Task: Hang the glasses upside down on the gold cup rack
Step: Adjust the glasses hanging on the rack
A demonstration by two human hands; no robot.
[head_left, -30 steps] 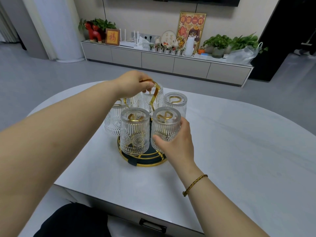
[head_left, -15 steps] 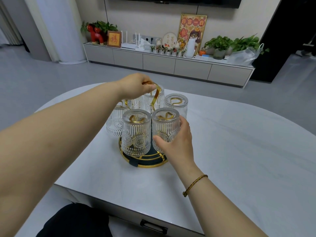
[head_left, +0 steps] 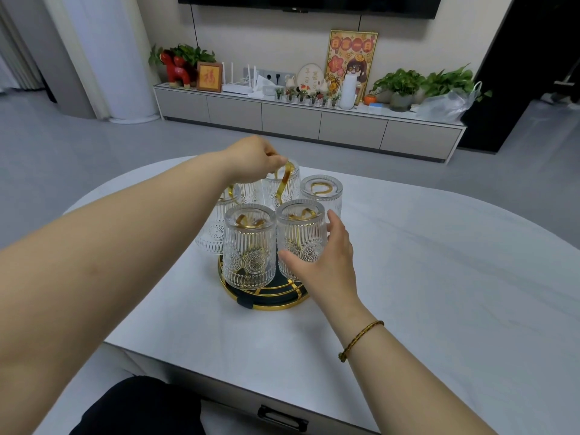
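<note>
The gold cup rack (head_left: 270,304) stands on the white table with a round dark base and gold rim. Several ribbed clear glasses hang upside down on its prongs. My left hand (head_left: 251,160) pinches the gold handle (head_left: 284,178) at the rack's top. My right hand (head_left: 326,262) wraps the front right glass (head_left: 299,227), thumb on its near side and fingers behind. The front left glass (head_left: 249,246) hangs beside it. Another glass (head_left: 321,191) hangs at the back right, and the left ones are partly hidden by my left arm.
The white oval table (head_left: 423,277) ends in a near edge with a drawer handle (head_left: 282,419). A long low cabinet (head_left: 298,117) with plants, pictures and a plastic bag runs along the far wall. Grey floor lies between.
My right hand's fingers have loosened a little around the front right glass. The view has tilted slightly. The left hand stays on the handle.
</note>
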